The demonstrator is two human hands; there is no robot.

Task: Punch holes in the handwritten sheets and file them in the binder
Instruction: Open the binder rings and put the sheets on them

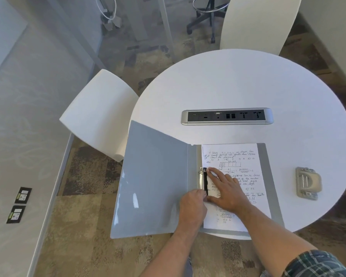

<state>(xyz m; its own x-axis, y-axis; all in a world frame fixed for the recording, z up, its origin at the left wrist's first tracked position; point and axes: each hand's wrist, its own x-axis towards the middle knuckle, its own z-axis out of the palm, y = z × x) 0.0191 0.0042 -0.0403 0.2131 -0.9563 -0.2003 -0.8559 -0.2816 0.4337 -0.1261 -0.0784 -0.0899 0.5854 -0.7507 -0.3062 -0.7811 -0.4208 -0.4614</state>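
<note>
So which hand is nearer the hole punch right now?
Right. The right hand lies flat on the sheet, left of the hole punch. The left hand is further left, at the binder rings.

The far half of the round worktop (238,80) is bare and easy to reach across. A socket strip (227,116) lies in the middle. The hole punch (308,183) sits right of the open binder (154,182), with a gap between them.
</note>
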